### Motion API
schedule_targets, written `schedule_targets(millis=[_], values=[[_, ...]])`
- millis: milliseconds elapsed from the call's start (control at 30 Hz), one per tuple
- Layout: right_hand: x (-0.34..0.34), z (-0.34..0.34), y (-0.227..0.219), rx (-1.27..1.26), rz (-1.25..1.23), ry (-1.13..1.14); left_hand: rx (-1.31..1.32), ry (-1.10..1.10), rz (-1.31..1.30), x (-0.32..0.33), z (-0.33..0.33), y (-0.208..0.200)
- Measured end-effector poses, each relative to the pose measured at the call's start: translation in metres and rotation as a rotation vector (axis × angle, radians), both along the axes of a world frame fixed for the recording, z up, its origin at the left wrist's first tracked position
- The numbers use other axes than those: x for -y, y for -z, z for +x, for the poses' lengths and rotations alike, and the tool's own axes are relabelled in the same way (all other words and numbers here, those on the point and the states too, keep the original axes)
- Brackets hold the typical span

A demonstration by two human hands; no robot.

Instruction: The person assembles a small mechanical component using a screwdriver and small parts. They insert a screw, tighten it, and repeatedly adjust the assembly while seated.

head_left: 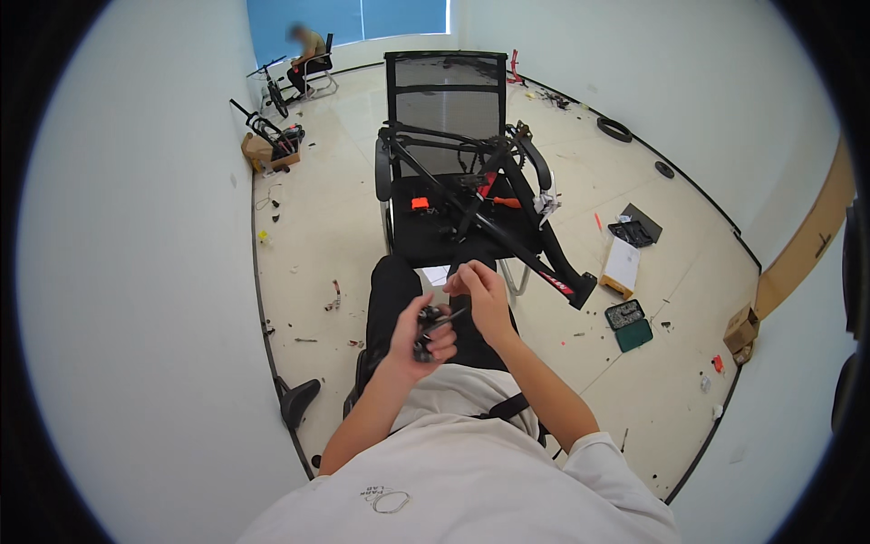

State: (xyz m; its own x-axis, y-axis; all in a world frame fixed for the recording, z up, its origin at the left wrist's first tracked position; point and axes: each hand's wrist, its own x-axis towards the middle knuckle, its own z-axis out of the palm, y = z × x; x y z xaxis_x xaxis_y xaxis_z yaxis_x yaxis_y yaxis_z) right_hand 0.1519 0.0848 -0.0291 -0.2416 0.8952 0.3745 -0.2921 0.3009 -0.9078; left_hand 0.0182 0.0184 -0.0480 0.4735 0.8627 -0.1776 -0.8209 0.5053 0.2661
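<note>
Over my lap, my left hand (419,337) is closed around a small black part with rounded ends (423,349). A thin dark shaft (448,319) sticks out from that grip toward my right hand. My right hand (478,286) is just beyond and to the right, with thumb and fingertips pinched together. Whatever they hold, if anything, is too small to make out. Ahead of both hands, a black bicycle frame (512,243) lies across a black mesh office chair (449,100). An orange-handled tool (506,202) and an orange box-shaped thing (420,204) rest on its seat.
To the right on the floor are an open green case (633,337) of small parts, a white-topped box (621,267) and a cardboard box (741,328). A bicycle saddle (299,401) is by the left wall. Another person (311,56) sits at the far left near a bicycle (276,95).
</note>
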Motion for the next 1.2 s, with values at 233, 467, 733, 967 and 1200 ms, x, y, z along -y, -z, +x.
schedule_targets(millis=[233,467,733,967,1200], values=[[0.006,-0.017,-0.029,0.04,-0.209,-0.346,-0.642,-0.123,0.259,0.009,0.024,0.01],[0.063,-0.015,-0.061,0.412,0.366,-0.269,-0.97,-0.601,0.612,-0.004,0.023,0.059],[0.094,0.009,-0.056,0.509,0.814,-0.101,-1.011,-0.632,0.333,0.001,0.019,0.02],[0.081,0.011,-0.033,0.278,0.948,0.063,-0.342,-0.477,-0.233,-0.01,-0.001,0.011],[0.077,0.009,-0.01,0.009,0.684,0.196,-0.048,-0.273,-0.159,0.003,-0.01,-0.009]])
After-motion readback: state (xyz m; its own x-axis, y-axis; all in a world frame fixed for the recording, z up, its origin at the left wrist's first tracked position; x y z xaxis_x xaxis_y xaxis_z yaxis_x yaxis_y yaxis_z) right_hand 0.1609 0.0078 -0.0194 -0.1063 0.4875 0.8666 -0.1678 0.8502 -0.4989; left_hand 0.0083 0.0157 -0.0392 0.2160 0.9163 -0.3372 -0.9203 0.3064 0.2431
